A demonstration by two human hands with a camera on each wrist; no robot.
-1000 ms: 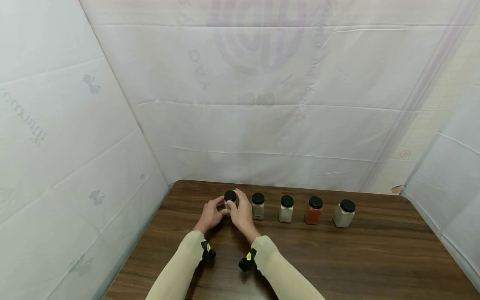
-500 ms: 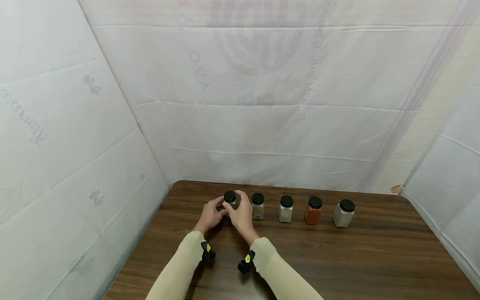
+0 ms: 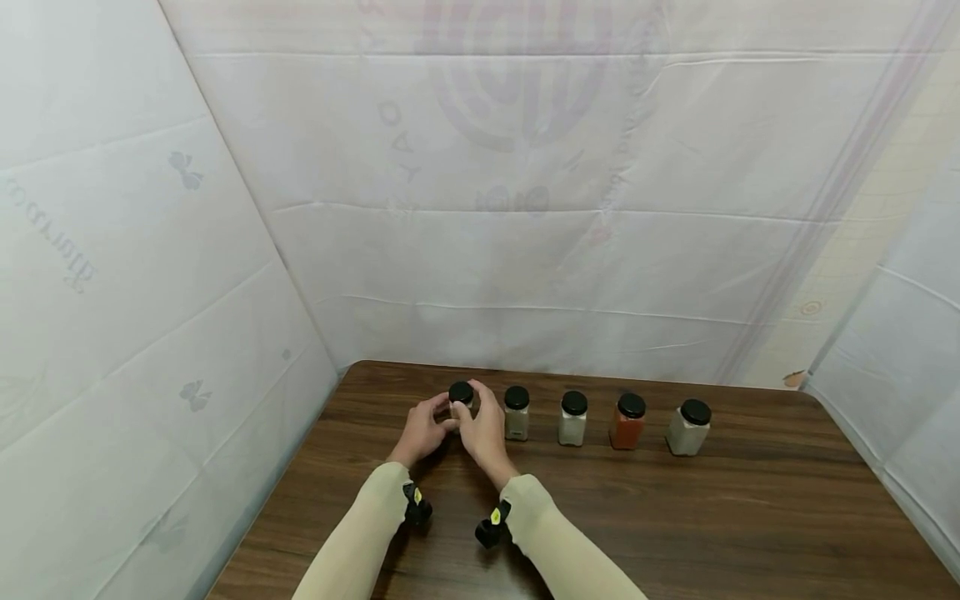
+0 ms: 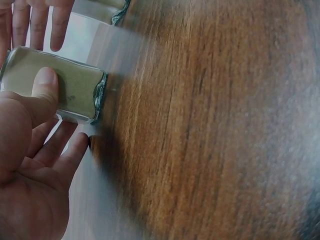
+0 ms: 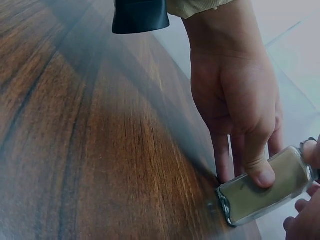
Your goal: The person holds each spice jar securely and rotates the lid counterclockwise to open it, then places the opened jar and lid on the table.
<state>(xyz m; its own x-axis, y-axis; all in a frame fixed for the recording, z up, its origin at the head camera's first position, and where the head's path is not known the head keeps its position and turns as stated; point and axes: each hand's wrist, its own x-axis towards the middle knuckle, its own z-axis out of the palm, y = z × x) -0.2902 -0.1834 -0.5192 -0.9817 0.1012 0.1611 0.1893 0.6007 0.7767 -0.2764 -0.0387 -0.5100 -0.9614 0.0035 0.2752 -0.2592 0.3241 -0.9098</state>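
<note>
A small glass spice jar (image 4: 77, 97) with greenish-beige powder stands at the left end of a row, its black lid (image 3: 461, 392) on top. My left hand (image 3: 422, 429) grips the jar's body, thumb pressed along the near face, as the right wrist view also shows from the side. My right hand (image 3: 483, 427) holds the jar at its lid, with the thumb in front and the fingers round the far right side. In the left wrist view, right-hand fingers (image 4: 42, 22) extend beside the jar, and its lid end is out of frame.
To the right stand several more black-lidded jars: a greenish one (image 3: 517, 417), a pale one (image 3: 572, 423), an orange-red one (image 3: 627, 427) and a wider whitish one (image 3: 686, 432). The brown wooden table (image 3: 720, 517) ends at a white cloth wall (image 3: 525, 275) behind.
The right thumb shifts left across the front of the lid, then back right, with the fingers moving slightly. The left hand and the jar stay in about the same place.
</note>
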